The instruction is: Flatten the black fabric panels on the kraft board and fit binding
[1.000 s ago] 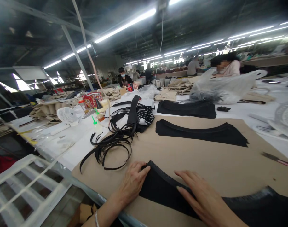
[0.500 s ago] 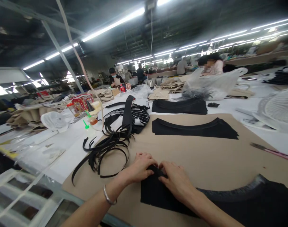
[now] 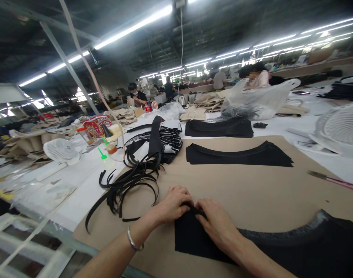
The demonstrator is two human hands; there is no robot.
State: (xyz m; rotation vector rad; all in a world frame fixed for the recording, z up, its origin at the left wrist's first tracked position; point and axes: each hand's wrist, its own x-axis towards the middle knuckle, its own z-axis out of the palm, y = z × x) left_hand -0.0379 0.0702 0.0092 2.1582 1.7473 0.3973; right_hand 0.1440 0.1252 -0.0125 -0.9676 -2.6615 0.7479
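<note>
A curved black fabric piece [image 3: 280, 247] lies on a brown cardboard sheet [image 3: 246, 189] right in front of me. My left hand [image 3: 172, 204] and my right hand [image 3: 215, 224] meet at its top left corner, fingers curled and pinching the fabric edge. A metal bangle sits on my left wrist. A tangle of thin black strips [image 3: 130, 181] lies just left of my hands.
Another curved black piece [image 3: 237, 154] lies farther back on the cardboard, a black stack [image 3: 219, 127] behind it. A clear plastic bag [image 3: 257, 102], white fans [image 3: 60, 150] [image 3: 338, 129], glue bottles [image 3: 107, 148] and scissors [image 3: 333, 179] surround. Other people work at far tables.
One second ago my hands lay flat and apart on the black piece; since then they have come together at its corner and pinched it. The view has shifted slightly.
</note>
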